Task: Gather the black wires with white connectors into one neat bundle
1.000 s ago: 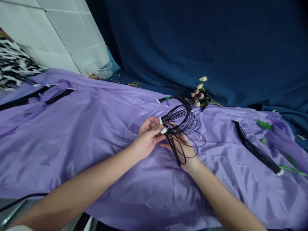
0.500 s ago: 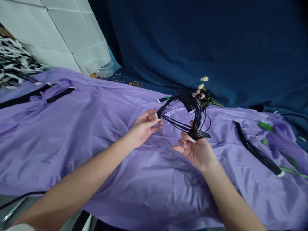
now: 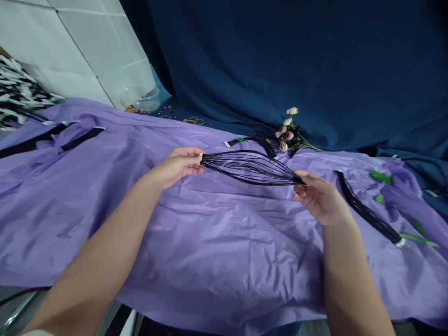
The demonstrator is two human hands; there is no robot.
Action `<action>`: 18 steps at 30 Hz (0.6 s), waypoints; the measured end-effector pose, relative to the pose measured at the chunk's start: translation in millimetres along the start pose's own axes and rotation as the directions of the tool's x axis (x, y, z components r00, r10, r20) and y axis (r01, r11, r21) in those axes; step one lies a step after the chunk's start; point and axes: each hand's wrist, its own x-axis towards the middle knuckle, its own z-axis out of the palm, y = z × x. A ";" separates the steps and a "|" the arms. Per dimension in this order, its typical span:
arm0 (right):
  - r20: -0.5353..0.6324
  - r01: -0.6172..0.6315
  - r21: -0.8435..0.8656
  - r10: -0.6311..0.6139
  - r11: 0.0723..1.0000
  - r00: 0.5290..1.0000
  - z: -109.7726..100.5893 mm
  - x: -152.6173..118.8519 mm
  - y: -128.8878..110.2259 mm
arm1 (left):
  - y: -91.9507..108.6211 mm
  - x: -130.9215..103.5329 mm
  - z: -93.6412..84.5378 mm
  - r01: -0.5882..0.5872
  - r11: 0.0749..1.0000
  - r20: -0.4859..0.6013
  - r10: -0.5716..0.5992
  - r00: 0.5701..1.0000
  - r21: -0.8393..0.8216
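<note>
Between my two hands a black wire harness [image 3: 245, 168] is stretched out sideways above the purple cloth, its thin wires fanned apart in the middle. My left hand [image 3: 180, 165] pinches the white connector at its left end. At the other end, my right hand [image 3: 318, 193] is closed on the harness; the connector there is hidden by the fingers. Behind it lies a second black harness [image 3: 264, 143] with a green mark and a white connector. Right of my right hand, another black harness [image 3: 369, 210] rests slanting on the cloth.
Purple cloth [image 3: 217, 261] covers the table. Artificial flowers [image 3: 287, 133] lie at the back by a dark blue curtain [image 3: 280, 60]. More black harnesses [image 3: 82, 138] and a heap of black-and-white cables [image 3: 21, 91] are at left. A clear plastic tub [image 3: 149, 99] stands near yellow rubber bands [image 3: 194, 121].
My hands have moved apart, left hand leftward and right hand rightward. The harness went from a bent loop to a nearly straight span, uncovering the harness and flowers behind.
</note>
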 end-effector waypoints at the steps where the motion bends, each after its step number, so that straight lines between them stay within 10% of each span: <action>1: 0.010 0.024 -0.041 -0.023 0.999 1.000 -3.4 0.2 -0.4 | 0.6 -0.8 -0.5 0.004 0.999 -0.010 -0.004 1.000 0.032; 7: 0.099 0.262 -0.316 -0.243 0.912 0.965 -12.8 2.0 7.5 | 3.6 -3.4 0.4 0.056 0.989 -0.098 -0.042 0.994 0.139; 12: 0.262 0.473 -0.622 -0.404 0.624 0.877 -6.9 1.9 17.7 | 4.0 -0.4 5.1 0.085 0.988 -0.245 -0.052 0.968 0.128; 18: 0.202 0.393 -0.831 -0.445 0.394 0.873 16.5 0.5 26.9 | -5.7 8.7 7.0 0.048 0.964 -0.404 0.063 0.912 0.260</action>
